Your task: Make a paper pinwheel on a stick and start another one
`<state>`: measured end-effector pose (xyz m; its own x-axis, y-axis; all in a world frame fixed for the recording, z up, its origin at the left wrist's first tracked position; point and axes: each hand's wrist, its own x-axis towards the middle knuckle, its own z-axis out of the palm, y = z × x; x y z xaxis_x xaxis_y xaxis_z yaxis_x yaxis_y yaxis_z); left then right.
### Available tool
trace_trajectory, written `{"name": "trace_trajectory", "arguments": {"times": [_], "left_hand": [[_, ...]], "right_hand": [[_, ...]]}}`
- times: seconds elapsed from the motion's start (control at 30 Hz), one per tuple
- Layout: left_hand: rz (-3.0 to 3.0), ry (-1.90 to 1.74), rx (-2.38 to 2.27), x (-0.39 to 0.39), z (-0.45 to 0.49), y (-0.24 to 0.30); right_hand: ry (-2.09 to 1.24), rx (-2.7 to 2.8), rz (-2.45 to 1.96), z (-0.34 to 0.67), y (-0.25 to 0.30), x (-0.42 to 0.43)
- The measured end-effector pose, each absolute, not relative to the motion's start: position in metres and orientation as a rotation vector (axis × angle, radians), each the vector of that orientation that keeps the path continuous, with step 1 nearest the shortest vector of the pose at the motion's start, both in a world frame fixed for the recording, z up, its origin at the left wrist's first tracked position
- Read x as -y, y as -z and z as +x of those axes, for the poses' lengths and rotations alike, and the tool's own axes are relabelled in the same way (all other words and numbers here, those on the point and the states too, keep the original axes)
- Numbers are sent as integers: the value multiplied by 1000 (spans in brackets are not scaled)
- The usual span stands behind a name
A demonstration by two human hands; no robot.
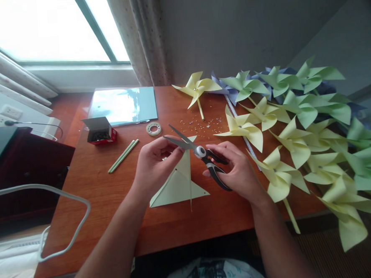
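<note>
Over the table point(96, 228), the right hand point(242, 171) grips spread scissors point(200, 151); the left hand point(152, 164) is bent beside the blades, its hold unclear. Pale-yellow paper point(179, 189) shows beneath. Print on the red box point(111, 136) is unreadably small.

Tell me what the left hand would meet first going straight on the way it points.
The left hand would probably meet the scissors first: their open blades lie right in front of it, though one view leaves the exact gap unclear.
</note>
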<state>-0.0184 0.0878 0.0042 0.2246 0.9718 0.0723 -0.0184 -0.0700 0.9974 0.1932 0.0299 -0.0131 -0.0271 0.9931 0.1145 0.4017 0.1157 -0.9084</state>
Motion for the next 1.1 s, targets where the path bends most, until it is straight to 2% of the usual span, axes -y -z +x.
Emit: {"name": "trace_trajectory", "arguments": {"times": [0.7, 0.93, 1.1], "left_hand": [[1397, -1071, -1069, -87, -17, -7], [1385, -1082, -1081, -87, -17, -8], [1385, -1072, -1070, -86, -17, -9]], "right_hand": [[-959, 1484, -1435, 191, 17, -31], [-1216, 1122, -1347, 192, 15, -32], [-1237, 1060, -1332, 193, 9, -33]]}}
